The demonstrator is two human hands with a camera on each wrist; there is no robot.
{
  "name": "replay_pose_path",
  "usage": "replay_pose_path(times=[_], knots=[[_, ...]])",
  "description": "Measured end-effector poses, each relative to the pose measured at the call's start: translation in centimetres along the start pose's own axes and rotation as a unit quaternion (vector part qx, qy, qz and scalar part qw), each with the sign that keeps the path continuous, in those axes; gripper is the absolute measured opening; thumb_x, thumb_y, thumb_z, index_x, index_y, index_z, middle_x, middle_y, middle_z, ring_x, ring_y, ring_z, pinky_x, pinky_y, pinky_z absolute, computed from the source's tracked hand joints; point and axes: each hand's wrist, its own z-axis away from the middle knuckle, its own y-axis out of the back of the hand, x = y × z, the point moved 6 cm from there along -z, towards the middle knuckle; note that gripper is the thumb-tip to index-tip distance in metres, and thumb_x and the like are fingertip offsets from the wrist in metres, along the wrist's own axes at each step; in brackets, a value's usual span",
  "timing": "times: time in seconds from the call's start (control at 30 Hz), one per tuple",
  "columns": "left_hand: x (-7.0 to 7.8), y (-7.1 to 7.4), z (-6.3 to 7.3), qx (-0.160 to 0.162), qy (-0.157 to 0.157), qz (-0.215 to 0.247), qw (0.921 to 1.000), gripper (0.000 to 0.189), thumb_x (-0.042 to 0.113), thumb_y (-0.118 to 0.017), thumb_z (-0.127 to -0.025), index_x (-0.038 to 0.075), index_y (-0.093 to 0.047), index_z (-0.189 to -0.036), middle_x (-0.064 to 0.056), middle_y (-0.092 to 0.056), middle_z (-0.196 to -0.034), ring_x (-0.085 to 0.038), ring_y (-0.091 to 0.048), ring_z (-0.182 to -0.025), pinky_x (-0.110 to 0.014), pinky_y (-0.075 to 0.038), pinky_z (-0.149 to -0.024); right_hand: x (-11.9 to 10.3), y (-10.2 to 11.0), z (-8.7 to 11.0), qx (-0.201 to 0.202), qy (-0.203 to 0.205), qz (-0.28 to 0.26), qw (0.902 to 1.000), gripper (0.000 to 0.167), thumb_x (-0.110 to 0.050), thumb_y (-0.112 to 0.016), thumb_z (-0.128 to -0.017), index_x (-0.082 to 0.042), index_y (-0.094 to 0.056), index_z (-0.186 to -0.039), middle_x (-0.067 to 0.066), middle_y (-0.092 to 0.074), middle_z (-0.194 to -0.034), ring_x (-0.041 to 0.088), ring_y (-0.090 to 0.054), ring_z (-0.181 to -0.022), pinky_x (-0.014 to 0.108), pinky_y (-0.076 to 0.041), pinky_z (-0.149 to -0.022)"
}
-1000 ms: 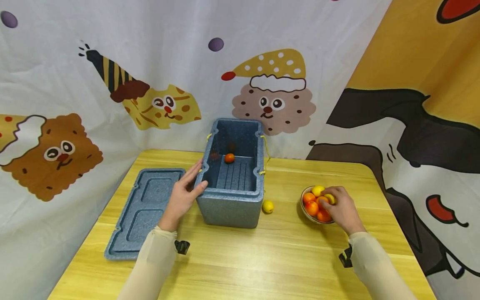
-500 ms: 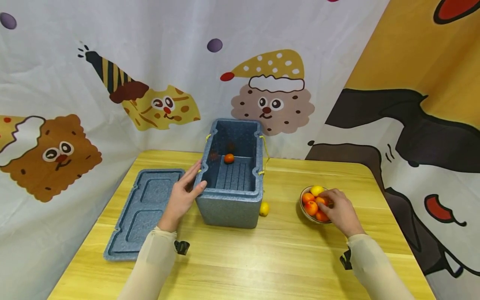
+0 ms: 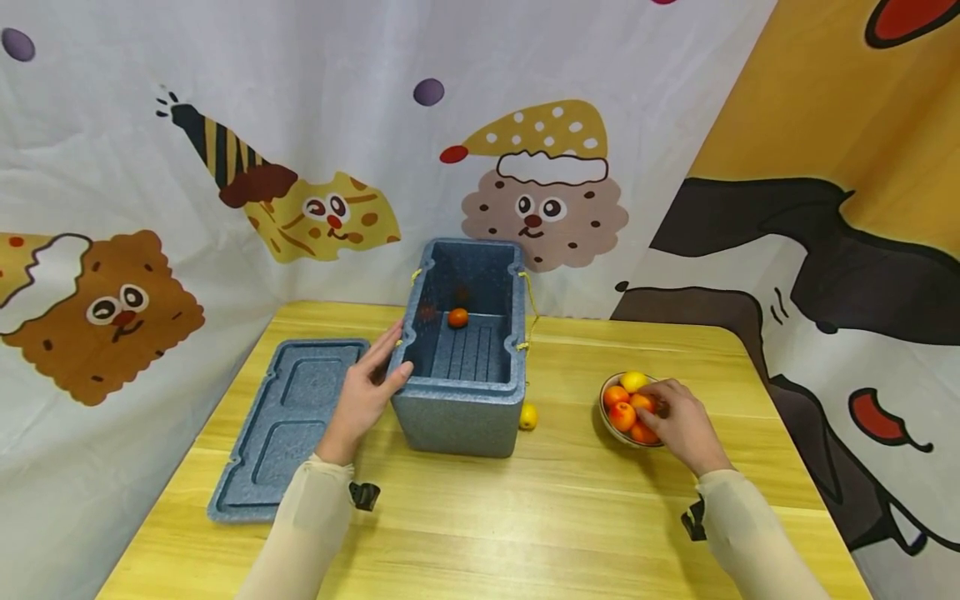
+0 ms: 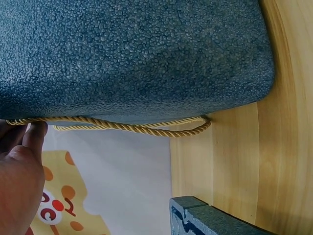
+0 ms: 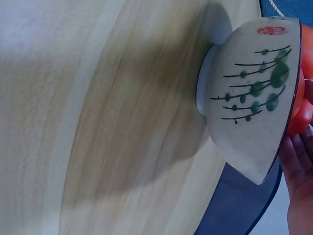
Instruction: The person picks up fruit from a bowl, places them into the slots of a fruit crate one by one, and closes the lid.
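A tall blue-grey foam box point(image 3: 459, 423) stands uncovered on the table, one small orange fruit point(image 3: 457, 317) on its floor. My left hand point(image 3: 362, 404) rests against its left wall, fingers extended along the outside and thumb at the rim. In the left wrist view those fingertips touch the wall beside a gold rope handle point(image 4: 166, 131). At the right, my right hand point(image 3: 684, 421) reaches into a painted bowl point(image 5: 244, 98) of oranges and a lemon point(image 3: 633, 382). Its thumb and index finger are on either side of one orange point(image 3: 642, 403); the other fingertips are hidden.
The box's lid point(image 3: 307, 417) lies flat on the wooden table point(image 3: 517, 533) to the left. A loose lemon point(image 3: 528, 417) sits by the box's lower right side, partly hidden by it. A printed cloth point(image 3: 337, 100) hangs right behind the table.
The loose lemon has moved left to the box's side. My right hand has shifted slightly left over the bowl, and a yellow fruit under it has gone from sight. The left hand stays put.
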Motion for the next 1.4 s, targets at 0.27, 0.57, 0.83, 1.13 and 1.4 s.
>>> replay_pose_path(times=[0.27,0.57,0.83,1.13,1.4], knots=[[-0.2,0.1,0.1,0.002,-0.006,0.002,1.0,0.053,-0.006,-0.062,-0.093,-0.013,-0.042,-0.141,-0.028,-0.035,-0.15,-0.04,-0.033,-0.138,-0.022,-0.032,-0.106,0.1,-0.1,0.0,-0.003,-0.015,-0.01,0.9998,0.028,-0.01,-0.073,-0.088,0.0,-0.066,-0.114,0.014,-0.059,-0.113,0.035,-0.057,-0.1,0.053,-0.047,-0.086],[-0.3,0.0,-0.1,0.002,-0.003,0.004,1.0,0.053,-0.006,-0.062,-0.093,-0.012,-0.042,-0.142,-0.026,-0.036,-0.15,-0.038,-0.033,-0.138,-0.022,-0.032,-0.106,0.0,0.8,-0.1,0.016,-0.025,-0.027,0.9992,0.029,-0.008,-0.074,-0.089,0.001,-0.067,-0.116,0.018,-0.06,-0.115,0.039,-0.061,-0.102,0.053,-0.051,-0.085],[-0.4,0.1,0.0,-0.004,-0.005,0.008,1.0,0.053,-0.003,-0.062,-0.094,-0.012,-0.041,-0.143,-0.025,-0.035,-0.151,-0.038,-0.031,-0.139,-0.025,-0.032,-0.107,-0.6,2.1,-0.2,0.05,-0.022,-0.046,0.9975,0.026,-0.007,-0.073,-0.09,0.0,-0.068,-0.114,0.014,-0.061,-0.112,0.036,-0.061,-0.103,0.05,-0.051,-0.085],[-0.4,0.0,0.0,-0.003,-0.009,0.004,0.9999,0.053,-0.003,-0.062,-0.094,-0.013,-0.041,-0.142,-0.026,-0.034,-0.151,-0.039,-0.032,-0.139,-0.024,-0.032,-0.107,-1.8,3.7,-0.6,0.082,-0.005,-0.076,0.9937,0.025,-0.008,-0.072,-0.091,0.001,-0.067,-0.113,0.013,-0.06,-0.113,0.031,-0.059,-0.103,0.045,-0.049,-0.087],[-0.3,0.0,0.0,-0.004,-0.006,0.01,0.9999,0.053,-0.006,-0.061,-0.094,-0.012,-0.041,-0.142,-0.025,-0.035,-0.151,-0.036,-0.03,-0.14,-0.026,-0.031,-0.108,-4.0,4.8,-2.1,0.095,0.0,-0.082,0.9921,0.029,-0.016,-0.071,-0.093,-0.001,-0.067,-0.118,0.011,-0.059,-0.117,0.031,-0.059,-0.106,0.047,-0.048,-0.089]])
